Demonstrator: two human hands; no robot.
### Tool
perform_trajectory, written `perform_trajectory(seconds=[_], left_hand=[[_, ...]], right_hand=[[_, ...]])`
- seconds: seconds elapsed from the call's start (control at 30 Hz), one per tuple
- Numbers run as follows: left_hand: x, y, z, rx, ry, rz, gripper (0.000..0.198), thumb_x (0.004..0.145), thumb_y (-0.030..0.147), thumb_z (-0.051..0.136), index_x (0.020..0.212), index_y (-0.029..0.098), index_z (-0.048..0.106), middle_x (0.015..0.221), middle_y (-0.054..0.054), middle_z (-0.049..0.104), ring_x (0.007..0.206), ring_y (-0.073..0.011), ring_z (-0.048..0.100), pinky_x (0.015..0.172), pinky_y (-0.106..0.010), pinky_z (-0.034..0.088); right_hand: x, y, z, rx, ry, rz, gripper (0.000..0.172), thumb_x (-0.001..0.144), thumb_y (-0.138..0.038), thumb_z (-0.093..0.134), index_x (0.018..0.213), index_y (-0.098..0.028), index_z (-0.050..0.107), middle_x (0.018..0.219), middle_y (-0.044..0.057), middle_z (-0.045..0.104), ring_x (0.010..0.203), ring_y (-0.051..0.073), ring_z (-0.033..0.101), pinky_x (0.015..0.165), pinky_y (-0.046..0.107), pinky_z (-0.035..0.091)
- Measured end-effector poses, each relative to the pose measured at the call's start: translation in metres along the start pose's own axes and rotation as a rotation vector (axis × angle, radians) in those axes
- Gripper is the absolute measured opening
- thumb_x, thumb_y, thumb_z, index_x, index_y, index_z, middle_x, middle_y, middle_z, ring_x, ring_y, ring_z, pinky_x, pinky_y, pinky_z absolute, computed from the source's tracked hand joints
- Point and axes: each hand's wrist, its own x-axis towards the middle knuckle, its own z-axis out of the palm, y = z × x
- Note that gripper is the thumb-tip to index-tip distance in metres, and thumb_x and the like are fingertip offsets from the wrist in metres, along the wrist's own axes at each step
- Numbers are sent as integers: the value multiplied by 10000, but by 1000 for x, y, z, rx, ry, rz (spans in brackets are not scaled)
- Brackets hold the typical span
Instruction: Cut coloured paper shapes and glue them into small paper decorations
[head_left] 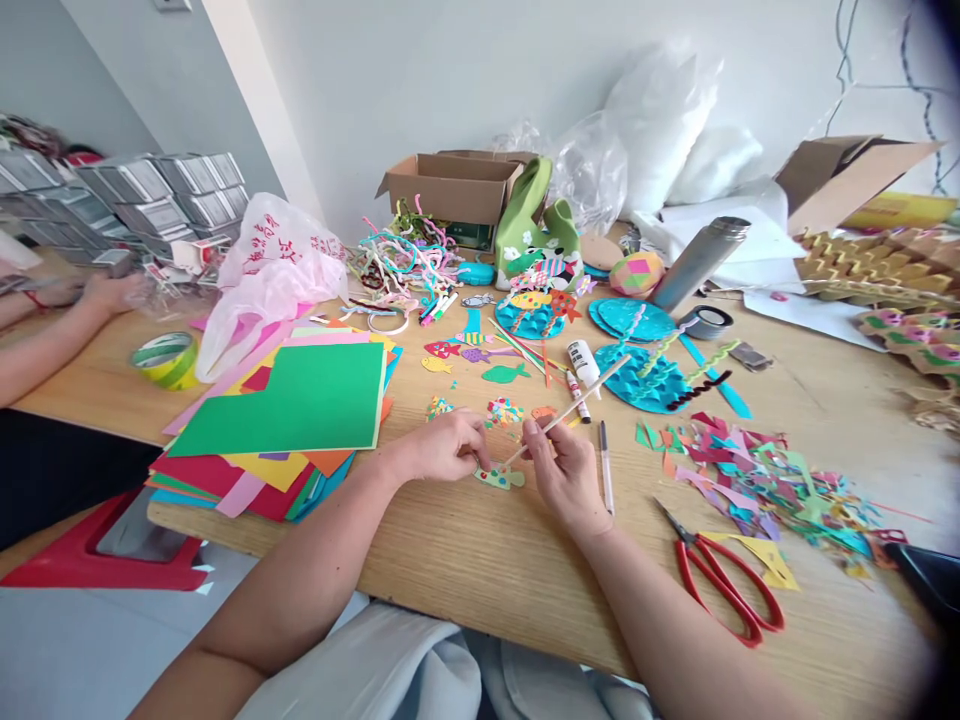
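Observation:
A pale green paper fish [501, 479] with coloured dots lies on the wooden table in front of me. My left hand [448, 445] is closed, with its fingertips pressed at the fish's left end. Pinched in my right hand [564, 470] is a thin pale stick [592, 388], slanted so that its lower tip meets the fish's upper edge. Just beyond the hands are small heaps of coloured paper dots [505, 411] and an orange paper fish [543, 413], partly hidden. To the right of my right hand lies a pen [606, 468].
Coloured paper sheets [315, 400] are stacked at left; red-handled scissors [724, 580] and paper scraps [757, 480] lie at right. Further back are blue plates [637, 378], a glue bottle [581, 362], a steel flask [701, 262] and pipe cleaners [409, 265]. Another person's hand [112, 292] shows far left.

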Motion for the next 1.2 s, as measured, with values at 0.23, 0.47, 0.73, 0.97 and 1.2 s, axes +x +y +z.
perform_trajectory(seconds=[0.23,0.47,0.73,0.97,1.2], left_hand=[[0,-2,1,15,-21,29,341,652,-52,518,715,194,746,701,-16,627,755,-149,561,730,-249,422],[1,-1,2,10,-36,44,332,662,-58,511,695,186,734,672,-13,624,760,-152,555,713,-245,411],[-1,0,2,56,-51,32,304,654,-30,541,713,186,747,652,-21,587,742,-160,543,688,-254,400],[-1,-1,3,48,-63,32,301,685,-35,535,710,185,740,676,-17,635,758,-155,546,728,-254,409],[0,-1,3,1,-50,35,326,693,-41,523,700,200,742,727,-16,655,772,-147,554,743,-251,421]], right_hand=[[0,-5,2,-119,-134,-249,327,965,-293,446,646,-224,461,576,-5,535,575,156,525,608,288,419],[0,-7,0,-178,-170,-285,329,967,-290,424,645,-229,443,567,-6,518,560,154,502,601,292,412],[0,-3,3,-195,-178,-313,319,969,-268,435,654,-222,439,577,-19,494,553,143,487,604,286,391],[0,-3,3,-210,-176,-312,331,970,-276,426,644,-226,424,568,-18,489,551,147,475,596,289,379],[0,-3,3,-206,-172,-316,326,963,-264,433,640,-233,403,563,-22,469,543,149,462,593,289,374]])
